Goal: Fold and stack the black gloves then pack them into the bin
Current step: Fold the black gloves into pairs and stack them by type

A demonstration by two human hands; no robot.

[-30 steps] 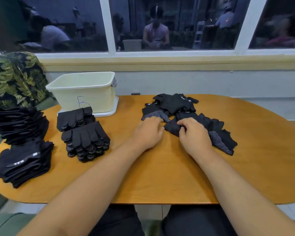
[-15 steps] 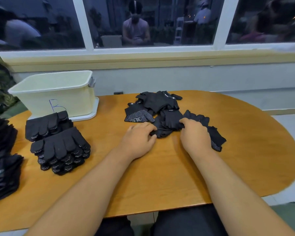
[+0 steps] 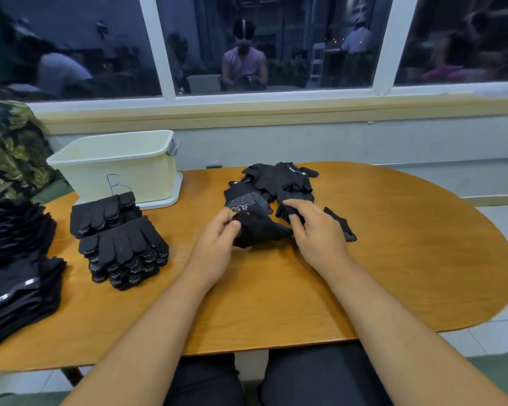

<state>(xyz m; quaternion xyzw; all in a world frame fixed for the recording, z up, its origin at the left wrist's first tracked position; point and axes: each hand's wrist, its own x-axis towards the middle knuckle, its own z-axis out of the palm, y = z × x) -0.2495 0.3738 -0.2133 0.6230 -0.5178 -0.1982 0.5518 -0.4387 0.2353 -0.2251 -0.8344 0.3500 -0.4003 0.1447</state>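
Your left hand (image 3: pixel 217 244) pinches the left end of a crumpled glove (image 3: pixel 258 230) between thumb and fingertips, holding it just above the table (image 3: pixel 276 303) at centre. The glove is black knit, bunched, its shape not readable. Your right hand (image 3: pixel 317 232) has its fingers curled round black fabric at the near edge of the loose pile (image 3: pixel 279 183); whether that fabric belongs to the same glove cannot be told. One glove finger with white grip dots (image 3: pixel 345 230) shows just right of that hand. To your left lie tall stacks of black fabric (image 3: pixel 15 288) at the table edge, then two stacks of flat gloves (image 3: pixel 126 250), fingers pointing away from the bin. Beyond them stands the cream bin (image 3: pixel 115 168), marked "B", on the table's far left. A dark window (image 3: pixel 276 54) runs behind.
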